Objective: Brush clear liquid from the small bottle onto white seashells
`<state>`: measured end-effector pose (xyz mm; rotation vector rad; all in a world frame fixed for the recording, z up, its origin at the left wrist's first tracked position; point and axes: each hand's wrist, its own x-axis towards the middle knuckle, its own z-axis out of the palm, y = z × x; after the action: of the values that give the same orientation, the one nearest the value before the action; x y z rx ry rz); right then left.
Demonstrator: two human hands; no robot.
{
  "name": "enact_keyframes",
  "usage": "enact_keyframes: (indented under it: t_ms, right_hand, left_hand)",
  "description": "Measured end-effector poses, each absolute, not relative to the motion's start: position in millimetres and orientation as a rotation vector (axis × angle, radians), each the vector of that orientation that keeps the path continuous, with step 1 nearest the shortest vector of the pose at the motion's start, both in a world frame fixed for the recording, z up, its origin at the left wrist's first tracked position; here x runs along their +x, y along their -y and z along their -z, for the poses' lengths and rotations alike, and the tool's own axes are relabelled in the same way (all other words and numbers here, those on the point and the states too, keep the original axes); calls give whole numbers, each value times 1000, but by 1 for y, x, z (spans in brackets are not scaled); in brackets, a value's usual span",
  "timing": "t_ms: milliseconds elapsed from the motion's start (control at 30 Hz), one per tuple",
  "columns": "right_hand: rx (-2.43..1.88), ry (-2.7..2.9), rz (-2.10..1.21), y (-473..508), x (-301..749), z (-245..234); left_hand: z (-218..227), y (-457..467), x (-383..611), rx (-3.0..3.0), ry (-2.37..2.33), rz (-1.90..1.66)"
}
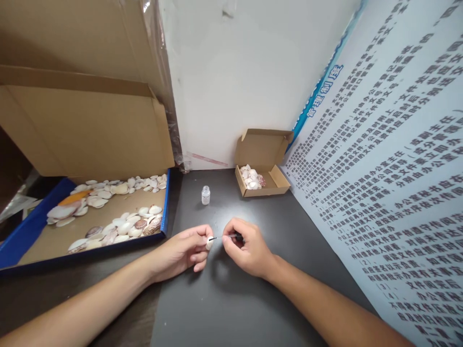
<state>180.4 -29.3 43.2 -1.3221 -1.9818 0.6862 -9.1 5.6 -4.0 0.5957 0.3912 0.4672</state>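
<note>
A small white seashell (pixel 209 243) is pinched between the thumb and fingers of my left hand (pixel 188 246). My right hand (pixel 248 245) grips a thin brush (pixel 220 237) by its dark cap end, partly hidden by the fingers. The brush's dark tip meets the shell's face, or lies just over it. Beyond both hands, an uncapped clear glass bottle (pixel 206 195) with a white label stands upright on the dark table.
At left, a large open blue-edged cardboard box (pixel 108 202) holds many shells in groups. A small open cardboard box (pixel 265 193) with white shells stands at the back right. A printed board (pixel 379 168) leans along the right side; a white wall (pixel 231 86) rises behind.
</note>
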Motion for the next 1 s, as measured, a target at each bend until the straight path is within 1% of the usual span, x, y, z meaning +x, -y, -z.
enact_keyframes:
  t_ms: [367, 567, 767, 1000]
  right_hand:
    - [-1310, 2018, -730, 29, 179, -39]
    - [-1473, 1972, -564, 26, 181, -40]
    - [-1323, 2026, -646, 28, 181, -42]
    - [-1379, 2054, -603, 27, 181, -39]
  left_hand:
    - [7, -6, -10, 566, -367, -461]
    - [7, -6, -10, 575, -382, -461]
    - [4, -6, -10, 579, -389, -468]
    - [8, -7, -10, 585, -376, -474]
